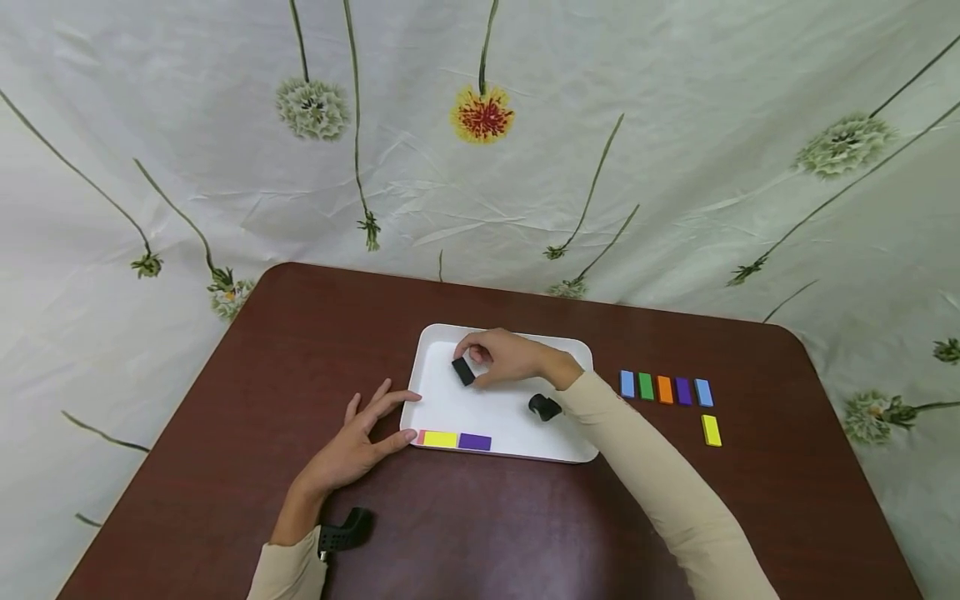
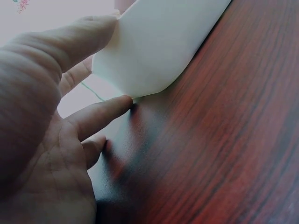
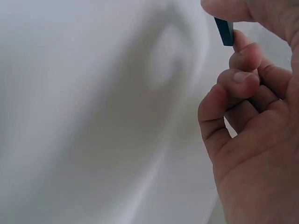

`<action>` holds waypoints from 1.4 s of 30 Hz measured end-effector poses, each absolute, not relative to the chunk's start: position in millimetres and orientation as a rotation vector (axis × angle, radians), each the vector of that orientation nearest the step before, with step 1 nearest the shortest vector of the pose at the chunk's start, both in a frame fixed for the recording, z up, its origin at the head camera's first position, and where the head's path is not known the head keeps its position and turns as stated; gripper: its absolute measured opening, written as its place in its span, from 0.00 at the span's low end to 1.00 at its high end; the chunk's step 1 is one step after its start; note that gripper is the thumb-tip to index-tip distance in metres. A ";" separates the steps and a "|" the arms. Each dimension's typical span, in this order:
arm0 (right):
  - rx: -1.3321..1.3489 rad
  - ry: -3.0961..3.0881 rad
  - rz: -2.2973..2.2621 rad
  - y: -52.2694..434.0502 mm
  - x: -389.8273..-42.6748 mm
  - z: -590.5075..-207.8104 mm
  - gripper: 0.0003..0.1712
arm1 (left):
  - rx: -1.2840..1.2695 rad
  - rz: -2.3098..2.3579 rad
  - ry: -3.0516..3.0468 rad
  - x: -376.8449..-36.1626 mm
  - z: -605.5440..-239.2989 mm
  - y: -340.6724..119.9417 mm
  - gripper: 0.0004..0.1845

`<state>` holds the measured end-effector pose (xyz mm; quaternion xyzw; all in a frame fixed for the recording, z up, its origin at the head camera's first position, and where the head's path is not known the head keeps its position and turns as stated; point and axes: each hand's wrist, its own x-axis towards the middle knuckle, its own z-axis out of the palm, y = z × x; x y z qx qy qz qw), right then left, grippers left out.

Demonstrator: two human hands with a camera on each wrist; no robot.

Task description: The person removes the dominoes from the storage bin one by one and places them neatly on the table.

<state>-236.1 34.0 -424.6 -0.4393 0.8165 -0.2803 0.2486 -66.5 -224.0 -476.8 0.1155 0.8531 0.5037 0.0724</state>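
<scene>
White tray (image 1: pixel 510 421), dark block (image 1: pixel 463 372) pinched over it

On my head feed, mid-frame, I see the right hand (image 1: pixel 512 356), its grip narrow, holding the block between thumb and fingers. The left hand (image 1: pixel 351 450) spreads its grip wide, fingertips touching the tray's left edge. Pink (image 1: pixel 421 437), yellow (image 1: pixel 440 439) and purple blocks (image 1: pixel 475 442) line the tray's lower-left side; six more blocks (image 1: pixel 664 390) lie on the tabletop (image 1: pixel 480 533), right of frame.

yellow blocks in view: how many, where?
2. One yellow rectangular block lies in the white rectangular tray, along its near edge; a second yellow block lies on the reddish-brown table, right of the tray. The beige-sleeved right arm could hide more.
</scene>
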 end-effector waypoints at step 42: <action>-0.572 2.647 -0.767 340.4 -144.2 -434.8 0.25 | 0.363 1.536 2.565 -66.5 -478.3 -223.2 0.26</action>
